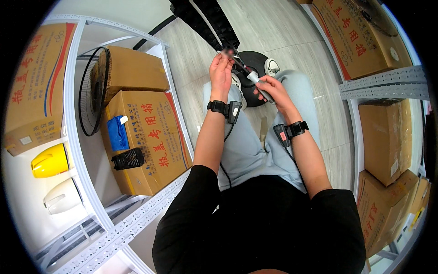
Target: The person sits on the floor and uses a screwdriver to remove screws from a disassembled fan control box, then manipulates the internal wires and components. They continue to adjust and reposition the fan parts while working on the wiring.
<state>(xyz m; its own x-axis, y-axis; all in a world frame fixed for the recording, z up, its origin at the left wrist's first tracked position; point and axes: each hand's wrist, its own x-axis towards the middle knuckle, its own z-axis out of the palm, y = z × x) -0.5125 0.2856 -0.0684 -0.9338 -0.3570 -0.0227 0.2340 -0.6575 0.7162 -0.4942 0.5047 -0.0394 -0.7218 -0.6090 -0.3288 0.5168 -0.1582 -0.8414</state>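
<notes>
My right hand (277, 93) is closed around the grey handle of a screwdriver-like tool (253, 76) with a silver collar. Its thin dark shaft slants up and left, toward my left hand (221, 75). The left fingers are pinched together at the lower end of a long black ribbed part (205, 23); a blur at the fingertips hides what they hold. Beneath both hands, a round black base (253, 61) rests on the floor between my shoes.
Metal shelving (157, 212) stands at my left, bearing cardboard boxes (148, 137), a black fan guard (95, 91), a yellow jug-like housing (50, 160) and a white one (63, 196). At my right, another shelf (388, 84) carries several cardboard boxes (379, 141).
</notes>
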